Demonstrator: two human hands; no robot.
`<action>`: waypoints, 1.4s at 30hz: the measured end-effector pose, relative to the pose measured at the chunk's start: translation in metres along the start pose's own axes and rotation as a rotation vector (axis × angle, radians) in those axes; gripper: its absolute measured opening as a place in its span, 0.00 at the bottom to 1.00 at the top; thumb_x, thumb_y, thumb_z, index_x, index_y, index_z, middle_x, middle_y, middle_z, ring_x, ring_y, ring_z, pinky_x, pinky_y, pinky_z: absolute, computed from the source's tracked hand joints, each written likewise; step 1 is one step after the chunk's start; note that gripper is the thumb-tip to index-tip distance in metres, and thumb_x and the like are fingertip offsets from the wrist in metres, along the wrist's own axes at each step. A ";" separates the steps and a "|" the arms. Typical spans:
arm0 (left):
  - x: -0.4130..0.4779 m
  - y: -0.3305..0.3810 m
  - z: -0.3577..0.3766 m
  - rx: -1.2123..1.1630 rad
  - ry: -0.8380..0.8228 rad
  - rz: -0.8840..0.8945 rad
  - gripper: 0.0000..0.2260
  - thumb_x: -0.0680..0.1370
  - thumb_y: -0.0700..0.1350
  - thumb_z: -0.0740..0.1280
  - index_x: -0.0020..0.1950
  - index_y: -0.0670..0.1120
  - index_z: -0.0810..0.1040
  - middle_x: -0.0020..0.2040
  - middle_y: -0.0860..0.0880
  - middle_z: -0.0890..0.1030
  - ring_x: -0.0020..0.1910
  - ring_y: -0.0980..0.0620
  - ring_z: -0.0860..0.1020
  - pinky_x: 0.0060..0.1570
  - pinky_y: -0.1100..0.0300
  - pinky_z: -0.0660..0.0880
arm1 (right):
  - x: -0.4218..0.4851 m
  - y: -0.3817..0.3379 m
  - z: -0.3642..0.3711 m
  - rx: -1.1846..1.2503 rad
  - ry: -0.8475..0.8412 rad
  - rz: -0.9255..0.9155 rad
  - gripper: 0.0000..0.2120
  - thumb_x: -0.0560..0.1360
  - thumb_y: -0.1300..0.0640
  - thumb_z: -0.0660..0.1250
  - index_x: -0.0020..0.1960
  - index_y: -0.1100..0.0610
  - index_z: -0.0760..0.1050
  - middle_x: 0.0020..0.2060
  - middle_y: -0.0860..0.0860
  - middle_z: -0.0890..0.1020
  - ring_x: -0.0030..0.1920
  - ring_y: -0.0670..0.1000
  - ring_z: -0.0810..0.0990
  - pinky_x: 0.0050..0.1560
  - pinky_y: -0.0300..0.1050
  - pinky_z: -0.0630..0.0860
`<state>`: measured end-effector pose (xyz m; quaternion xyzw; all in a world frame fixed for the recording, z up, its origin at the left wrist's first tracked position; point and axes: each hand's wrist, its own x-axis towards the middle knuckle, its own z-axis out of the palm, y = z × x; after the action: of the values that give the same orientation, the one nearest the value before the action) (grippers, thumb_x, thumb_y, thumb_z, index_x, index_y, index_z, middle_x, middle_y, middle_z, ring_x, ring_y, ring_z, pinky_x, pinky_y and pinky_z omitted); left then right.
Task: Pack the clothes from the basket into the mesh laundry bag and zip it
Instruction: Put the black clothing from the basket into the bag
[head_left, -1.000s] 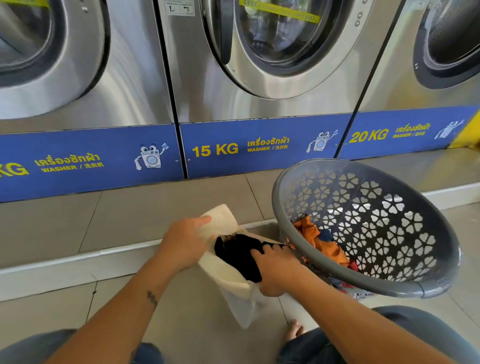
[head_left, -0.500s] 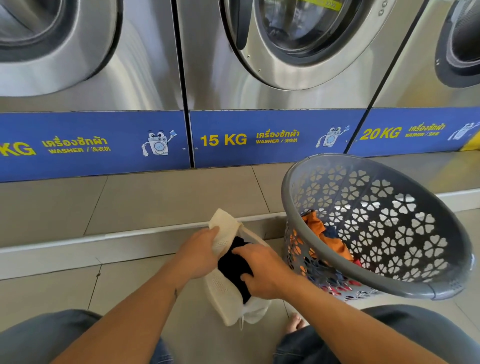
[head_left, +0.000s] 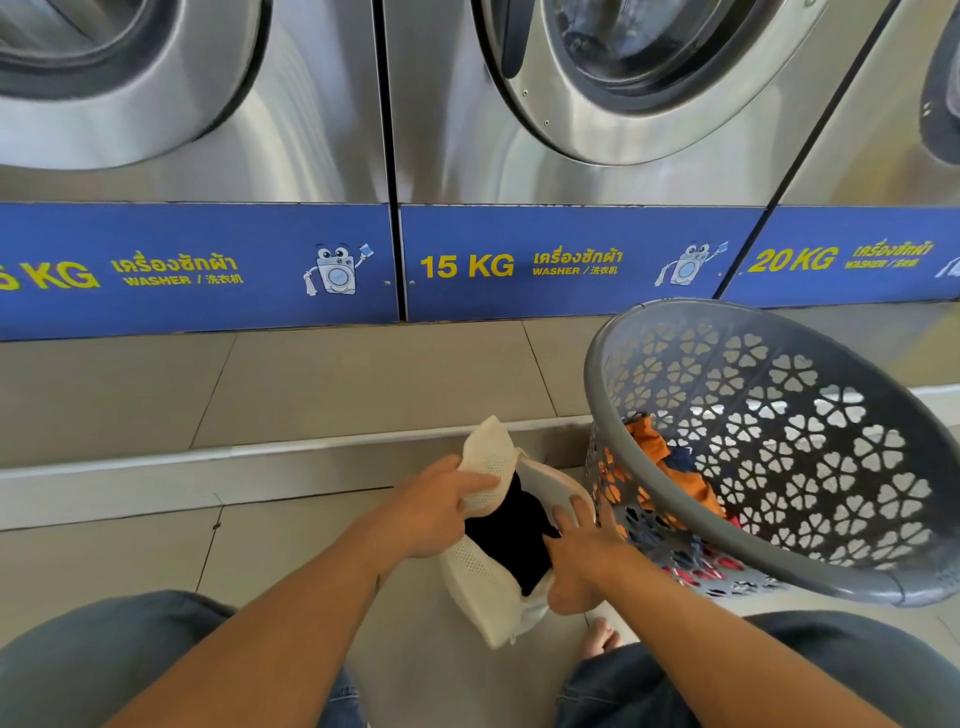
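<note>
1. The left hand (head_left: 436, 512) pinches the upper rim of the cream mesh laundry bag (head_left: 483, 577), and a black garment (head_left: 511, 535) sits inside just beside that pinch.
2. The right hand (head_left: 582, 556) lies with its fingers spread and straight on the bag's right edge, clasping nothing.
3. Just right of that hand, the grey basket (head_left: 831, 581) leans tilted with orange clothes (head_left: 652, 447) inside.
4. Below both hands is a beige tiled floor (head_left: 291, 551). Beyond them, a raised tiled step (head_left: 337, 384) carries steel washers (head_left: 597, 176) with a blue band (head_left: 208, 234).

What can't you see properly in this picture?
- Head view: the zip of the mesh laundry bag, hidden by folds or the left hand.
- Head view: clothes deep in the basket, covered by the orange garment and the wall.
- Head view: the number on the left washer label, cut off by the left edge.
</note>
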<state>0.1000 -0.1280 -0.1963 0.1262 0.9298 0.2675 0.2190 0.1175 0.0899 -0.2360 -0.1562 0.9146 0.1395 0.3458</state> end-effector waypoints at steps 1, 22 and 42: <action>0.000 0.000 0.003 0.009 -0.007 0.014 0.25 0.80 0.40 0.57 0.72 0.64 0.69 0.72 0.58 0.64 0.67 0.49 0.68 0.64 0.52 0.70 | -0.001 -0.002 0.001 0.020 -0.008 0.001 0.44 0.73 0.42 0.63 0.82 0.44 0.42 0.81 0.59 0.47 0.80 0.67 0.38 0.74 0.76 0.38; -0.007 0.018 0.006 -0.059 0.388 0.006 0.16 0.76 0.43 0.62 0.58 0.57 0.81 0.61 0.54 0.79 0.57 0.50 0.76 0.54 0.53 0.77 | -0.027 0.011 -0.010 0.383 0.408 -0.088 0.19 0.74 0.62 0.61 0.62 0.47 0.75 0.54 0.52 0.84 0.57 0.59 0.81 0.56 0.55 0.76; 0.001 0.035 0.004 -0.213 0.583 0.044 0.17 0.75 0.38 0.63 0.58 0.53 0.83 0.52 0.55 0.81 0.51 0.51 0.78 0.50 0.57 0.76 | -0.122 0.056 -0.084 0.924 0.307 -0.240 0.22 0.78 0.53 0.69 0.70 0.43 0.72 0.61 0.45 0.81 0.60 0.49 0.81 0.63 0.46 0.77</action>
<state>0.1052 -0.0974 -0.1803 0.0408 0.9173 0.3929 -0.0508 0.1338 0.1333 -0.0841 -0.1095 0.8968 -0.3455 0.2540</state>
